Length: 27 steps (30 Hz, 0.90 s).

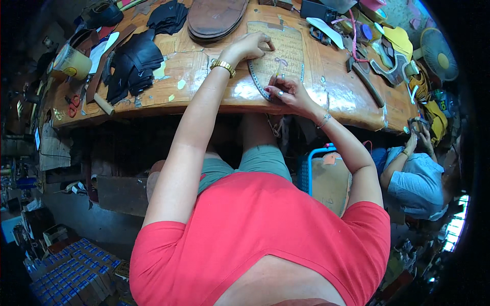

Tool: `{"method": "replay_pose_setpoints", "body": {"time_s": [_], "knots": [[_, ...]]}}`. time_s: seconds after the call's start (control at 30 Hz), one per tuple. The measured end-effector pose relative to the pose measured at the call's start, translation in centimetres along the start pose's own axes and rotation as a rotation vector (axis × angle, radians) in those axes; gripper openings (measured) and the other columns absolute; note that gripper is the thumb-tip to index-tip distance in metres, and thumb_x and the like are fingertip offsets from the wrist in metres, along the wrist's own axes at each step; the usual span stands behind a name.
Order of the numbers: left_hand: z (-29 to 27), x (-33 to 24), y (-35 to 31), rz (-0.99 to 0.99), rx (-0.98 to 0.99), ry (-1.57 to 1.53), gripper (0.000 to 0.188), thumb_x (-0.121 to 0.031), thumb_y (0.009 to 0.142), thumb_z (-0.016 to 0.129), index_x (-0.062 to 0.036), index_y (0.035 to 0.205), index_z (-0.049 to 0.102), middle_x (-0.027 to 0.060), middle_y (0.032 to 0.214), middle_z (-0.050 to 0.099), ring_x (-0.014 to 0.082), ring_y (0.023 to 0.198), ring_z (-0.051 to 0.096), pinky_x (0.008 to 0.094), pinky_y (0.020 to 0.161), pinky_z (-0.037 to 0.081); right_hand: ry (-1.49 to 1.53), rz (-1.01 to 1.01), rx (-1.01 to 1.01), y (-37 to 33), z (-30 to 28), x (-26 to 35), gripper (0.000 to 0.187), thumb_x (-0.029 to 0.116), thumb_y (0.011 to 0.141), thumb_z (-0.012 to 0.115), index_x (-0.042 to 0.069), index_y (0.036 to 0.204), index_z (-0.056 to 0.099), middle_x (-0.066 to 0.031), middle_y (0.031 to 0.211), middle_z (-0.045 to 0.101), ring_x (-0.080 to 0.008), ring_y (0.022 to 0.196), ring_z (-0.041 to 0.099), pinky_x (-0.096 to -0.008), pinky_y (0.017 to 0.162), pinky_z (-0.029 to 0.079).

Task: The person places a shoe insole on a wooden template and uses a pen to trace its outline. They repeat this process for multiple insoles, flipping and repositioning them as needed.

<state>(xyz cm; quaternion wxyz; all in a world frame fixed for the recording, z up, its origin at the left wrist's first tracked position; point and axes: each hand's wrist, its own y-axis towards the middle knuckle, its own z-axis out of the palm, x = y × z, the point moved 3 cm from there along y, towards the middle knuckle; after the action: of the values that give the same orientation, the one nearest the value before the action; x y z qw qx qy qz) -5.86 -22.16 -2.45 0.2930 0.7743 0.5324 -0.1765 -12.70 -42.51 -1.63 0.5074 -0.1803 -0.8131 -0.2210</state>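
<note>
A tan board, covered in handwriting, lies at the middle of the wooden table. Its lower end is rounded, with a row of small marks along the edge. My left hand rests on its upper left part, fingers loosely bent and nothing seen in them. Near the rounded end, the fingers of my right hand pinch a slim pen-like tool, its upper part showing above them. The tool's lower tip is hidden by my fingers. Small purple loops are visible on the board just above the tool.
Stacked brown oval leather pieces and black leather pieces lie to the left. Red-handled scissors sit near the left edge. A hammer lies at right. A blue basket stands below the table; another person sits at right.
</note>
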Motion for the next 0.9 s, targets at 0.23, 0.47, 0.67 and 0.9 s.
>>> {"method": "replay_pose_setpoints", "body": {"time_s": [0.23,0.47,0.67,0.9], "knots": [[-0.7,-0.4,-0.4,0.017,0.01,-0.002,0.039,-0.009,0.068,0.061,-0.0169,0.105,0.07,0.011,0.109,0.066,0.0291,0.101,0.062,0.0358,0.086,0.05,-0.068,0.048,0.036,0.4,0.3,1.0,0.016,0.013,0.092,0.061,-0.002,0.086,0.063,-0.0027,0.068,0.059,-0.0075,0.065,0.05,-0.0269,0.059,0.043],[-0.7,-0.5,-0.6,0.007,-0.013,0.007,0.037,-0.011,0.069,0.062,-0.0168,0.105,0.071,0.0096,0.111,0.066,0.029,0.106,0.06,0.036,0.091,0.048,0.325,0.153,-0.054,1.0,0.1,0.4,0.019,0.018,0.092,0.062,0.0,0.087,0.064,-0.0015,0.068,0.061,-0.0065,0.057,0.047,-0.0234,0.052,0.038],[-1.0,-1.2,-0.9,-0.072,0.032,-0.04,0.035,-0.008,0.072,0.066,-0.0121,0.107,0.068,0.0093,0.113,0.067,0.0268,0.109,0.061,0.0341,0.093,0.046,-0.235,-0.16,0.003,1.1,0.5,0.8,0.016,0.015,0.092,0.061,-0.001,0.088,0.064,-0.0009,0.067,0.06,-0.0057,0.062,0.051,-0.0235,0.055,0.041],[-1.3,-1.1,-0.8,-0.057,0.051,-0.003,0.033,-0.017,0.074,0.065,-0.0211,0.106,0.071,0.0079,0.113,0.065,0.0274,0.109,0.059,0.0355,0.093,0.047,0.053,-0.038,-0.032,2.0,0.8,0.9,0.016,0.013,0.093,0.06,-0.001,0.087,0.064,-0.0023,0.07,0.061,-0.0074,0.067,0.054,-0.025,0.061,0.044]]}}
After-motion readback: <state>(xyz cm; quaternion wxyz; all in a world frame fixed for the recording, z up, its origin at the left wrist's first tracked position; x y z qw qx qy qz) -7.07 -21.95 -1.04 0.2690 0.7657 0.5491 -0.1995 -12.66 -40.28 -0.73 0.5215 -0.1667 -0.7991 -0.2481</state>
